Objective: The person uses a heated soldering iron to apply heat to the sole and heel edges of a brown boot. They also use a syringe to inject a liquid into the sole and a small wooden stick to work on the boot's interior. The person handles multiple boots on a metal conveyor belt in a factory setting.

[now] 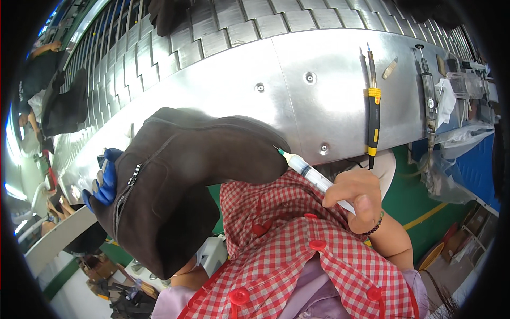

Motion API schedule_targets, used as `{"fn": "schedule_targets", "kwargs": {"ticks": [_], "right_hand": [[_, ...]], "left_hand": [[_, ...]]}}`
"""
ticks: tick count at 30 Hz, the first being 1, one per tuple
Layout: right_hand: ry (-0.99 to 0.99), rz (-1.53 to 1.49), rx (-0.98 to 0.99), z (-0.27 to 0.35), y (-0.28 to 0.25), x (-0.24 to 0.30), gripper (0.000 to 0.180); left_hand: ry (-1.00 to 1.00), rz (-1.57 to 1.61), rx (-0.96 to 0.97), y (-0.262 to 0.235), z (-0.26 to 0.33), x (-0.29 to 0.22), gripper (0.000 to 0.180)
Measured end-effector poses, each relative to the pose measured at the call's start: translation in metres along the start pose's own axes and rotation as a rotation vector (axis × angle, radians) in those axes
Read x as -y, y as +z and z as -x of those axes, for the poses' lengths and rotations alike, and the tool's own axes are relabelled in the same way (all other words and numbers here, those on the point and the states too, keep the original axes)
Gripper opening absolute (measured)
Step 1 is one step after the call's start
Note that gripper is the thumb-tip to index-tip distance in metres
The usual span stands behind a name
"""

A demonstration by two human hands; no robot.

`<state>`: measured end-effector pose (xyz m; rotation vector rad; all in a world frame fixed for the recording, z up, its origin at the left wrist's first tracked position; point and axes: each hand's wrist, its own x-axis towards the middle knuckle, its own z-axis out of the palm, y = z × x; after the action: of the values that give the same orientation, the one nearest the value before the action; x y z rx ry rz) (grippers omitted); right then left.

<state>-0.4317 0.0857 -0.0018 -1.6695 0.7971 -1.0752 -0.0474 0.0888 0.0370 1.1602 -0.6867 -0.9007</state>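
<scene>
A dark brown boot (207, 151) with a zipper along its shaft lies tilted in front of me, toe to the right. My left hand (108, 178), in a blue-and-grey glove, is wrapped round the far side of the shaft; only its fingers show past the edge. Between the thumb and fingers of my right hand (357, 199) is a clear syringe (313, 174) with a green-based needle. Its needle tip is at the boot's toe, close to the sole edge; whether it touches, I cannot tell.
A yellow-and-black soldering iron (374, 114) lies on the metal worktop (340, 58). Farther right are a metal syringe-like tool (428, 90) and clear plastic bags (451, 146). Beyond the worktop runs a slatted metal conveyor (223, 34). Another person's arm (45, 50) shows at far left, near another dark boot (66, 103).
</scene>
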Motion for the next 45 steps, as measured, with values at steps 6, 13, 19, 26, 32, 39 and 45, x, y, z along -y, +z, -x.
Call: {"fn": "schedule_targets", "kwargs": {"ticks": [6,13,19,26,32,39,45], "right_hand": [[-0.029,0.001,-0.045,0.013,0.003,-0.005,0.038],[-0.139,0.125,-0.078,0.026,0.015,-0.009,0.032],[-0.168,0.238,-0.062,0.035,0.025,-0.009,0.026],[-0.183,0.287,-0.019,0.039,0.03,-0.004,0.024],[-0.168,0.295,-0.015,0.043,0.037,0.002,0.025],[-0.153,0.309,-0.036,0.046,0.048,0.007,0.024],[-0.141,0.291,-0.076,0.044,0.051,0.012,0.028]], "left_hand": [[-0.037,-0.003,0.005,0.012,0.007,-0.004,0.054],[-0.09,0.021,-0.008,0.027,0.009,-0.006,0.055],[-0.129,0.024,-0.009,0.031,0.01,-0.006,0.055],[-0.175,0.039,-0.025,0.029,0.006,-0.004,0.056],[-0.099,0.167,0.229,0.027,-0.003,0.0,0.058],[0.187,-0.344,0.178,0.041,-0.008,-0.001,0.046],[0.32,-0.401,0.403,-0.036,-0.023,0.002,0.044]]}}
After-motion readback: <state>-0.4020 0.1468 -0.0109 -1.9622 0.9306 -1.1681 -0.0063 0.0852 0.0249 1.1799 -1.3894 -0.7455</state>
